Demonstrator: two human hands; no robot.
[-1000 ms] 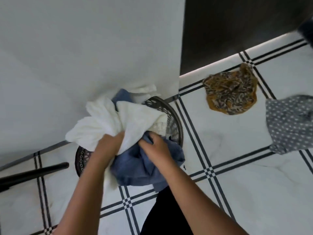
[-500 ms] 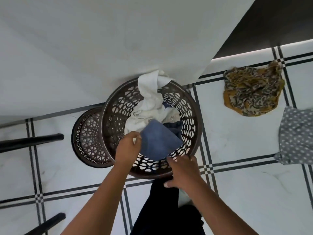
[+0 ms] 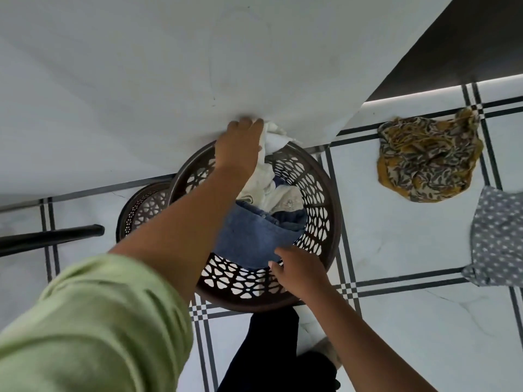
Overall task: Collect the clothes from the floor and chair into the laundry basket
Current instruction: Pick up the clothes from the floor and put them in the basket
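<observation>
A brown openwork laundry basket (image 3: 325, 210) stands on the tiled floor against a white wall. Inside it lie a white cloth (image 3: 271, 190) and a blue garment (image 3: 249, 241). My left hand (image 3: 240, 142) reaches over the basket's far rim and grips the end of the white cloth that hangs over the rim. At the near rim, my right hand (image 3: 300, 270) has its fingers on the edge of the blue garment. On the floor to the right lie a yellow patterned cloth (image 3: 427, 157) and a grey dotted cloth (image 3: 498, 236).
The basket's brown lid (image 3: 141, 210) lies flat on the floor to the left of it. A black chair leg (image 3: 56, 239) juts in from the left edge. A dark panel (image 3: 467, 46) fills the top right corner. My dark-trousered leg (image 3: 268, 349) is below the basket.
My left hand let go of the blue garment and moved up to the far rim, taking hold of the white cloth's hanging end. My right hand moved onto the blue garment's edge.
</observation>
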